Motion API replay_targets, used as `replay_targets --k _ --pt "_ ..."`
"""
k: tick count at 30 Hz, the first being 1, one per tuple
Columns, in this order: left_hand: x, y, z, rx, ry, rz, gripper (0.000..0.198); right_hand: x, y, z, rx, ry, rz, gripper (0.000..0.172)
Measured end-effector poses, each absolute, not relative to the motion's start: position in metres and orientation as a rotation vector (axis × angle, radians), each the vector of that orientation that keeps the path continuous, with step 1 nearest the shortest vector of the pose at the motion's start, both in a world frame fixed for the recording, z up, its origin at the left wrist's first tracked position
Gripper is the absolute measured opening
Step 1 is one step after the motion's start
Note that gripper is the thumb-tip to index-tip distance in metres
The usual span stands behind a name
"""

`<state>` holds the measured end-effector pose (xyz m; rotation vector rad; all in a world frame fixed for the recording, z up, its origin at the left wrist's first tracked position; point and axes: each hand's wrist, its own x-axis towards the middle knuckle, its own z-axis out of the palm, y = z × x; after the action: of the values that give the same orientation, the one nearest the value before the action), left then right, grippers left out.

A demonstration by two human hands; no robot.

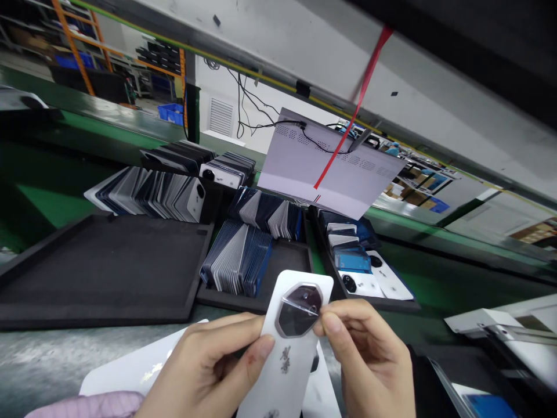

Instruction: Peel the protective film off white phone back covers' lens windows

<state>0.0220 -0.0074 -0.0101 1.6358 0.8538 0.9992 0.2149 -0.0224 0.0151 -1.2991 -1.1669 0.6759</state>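
My left hand (217,360) grips a white phone back cover (278,371) by its left edge, thumb on the front face. The cover is tilted upright, with dark script and a dark eight-sided camera window (299,310) at its top. My right hand (365,354) is closed in a pinch at the window's right edge. A thin bright line crosses the dark window to these fingertips, and looks like the edge of a clear film (300,306). Below my hands lie another white cover (134,363) with gold marks and a further white cover (321,389), partly hidden.
A black tray (104,267) stands at left, with a row of covers (150,191) behind it. The middle tray (289,261) holds fanned white and blue covers (239,255). Several covers lie in the right tray (391,303). A red strap (348,125) hangs before a white panel (287,157).
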Motion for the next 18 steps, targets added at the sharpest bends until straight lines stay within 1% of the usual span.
replay_targets --k 18 --pt "0.0216 -0.0066 -0.0080 1.706 0.869 1.005 0.028 0.2161 -0.0220 0.0151 -1.340 -1.191 0.642 0.017"
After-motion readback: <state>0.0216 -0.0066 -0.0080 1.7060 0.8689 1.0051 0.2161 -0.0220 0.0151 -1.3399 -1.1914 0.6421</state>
